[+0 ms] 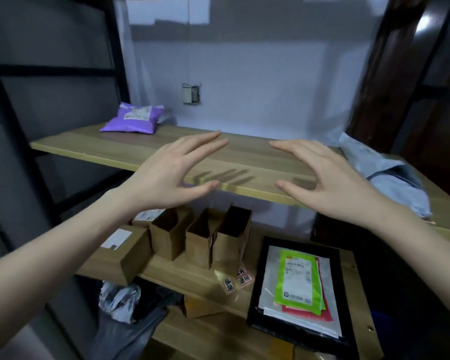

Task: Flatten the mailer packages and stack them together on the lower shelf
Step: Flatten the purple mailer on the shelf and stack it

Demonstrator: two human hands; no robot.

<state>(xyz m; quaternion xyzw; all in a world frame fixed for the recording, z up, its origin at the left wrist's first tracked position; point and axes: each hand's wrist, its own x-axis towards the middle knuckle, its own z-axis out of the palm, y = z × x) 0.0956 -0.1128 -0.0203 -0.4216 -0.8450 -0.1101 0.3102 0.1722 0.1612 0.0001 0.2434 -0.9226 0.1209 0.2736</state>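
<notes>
The puffy purple plastic mailer package (pixel 130 118) with a white label lies at the far left rear of the upper wooden shelf board (pixel 244 183), against the white wall (pixel 257 87); a second, crumpled pale grey-blue plastic mailer package (pixel 385 175) lies at the right end of the same board. Both appear to be thin, soft film bags, judged light, pliable and somewhat slippery, with trapped air or soft contents giving them bulk; neither looks fragile. Flattening is best done by pressing with an open palm from the centre toward an edge, and lifting is best done by pinching a sealed edge or corner, where the film is doubled and less likely to slip. The left hand (pixel 172 175) and the right hand (pixel 330 178) hover above the front-middle of the upper board, palms down, fingers spread wide, holding nothing, well apart from either mailer. On the lower wooden shelf (pixel 192 279), a flat stack topped by a bright green label-faced plastic mailer (pixel 296 279) over white, red and black film bags lies at the right, the likely stacking place. Open brown kraft paper bags (pixel 205 235) stand upright at the centre left of it, and a brown cardboard box (pixel 120 253) with a white label lies beside them.
</notes>
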